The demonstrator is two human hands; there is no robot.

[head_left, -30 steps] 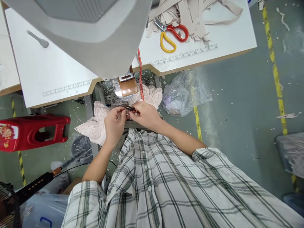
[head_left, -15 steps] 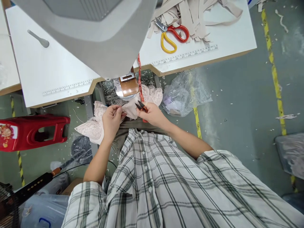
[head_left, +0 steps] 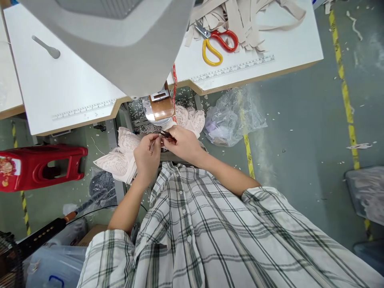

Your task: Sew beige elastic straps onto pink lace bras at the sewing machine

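Head view:
Left hand (head_left: pixel 146 155): is pinching the lace (head_left: pixel 120 160) edge, fingers closed on it.
Right hand (head_left: pixel 184 144): is gripping snips (head_left: pixel 167 136) at the fabric.
Lace: is lying at the lap below the machine (head_left: pixel 120 44); looks light, soft and snag-prone, best held by the edge.

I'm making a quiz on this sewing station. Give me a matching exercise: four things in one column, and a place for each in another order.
Things:
1. scissors
2. stool
3. thread snips
4. plastic bag

Places:
A. in the right hand
B. on the white table, beside fabric strips
C. on the floor, right of the lace fabric
D. on the floor at far left

Pairs: 1-B, 2-D, 3-A, 4-C
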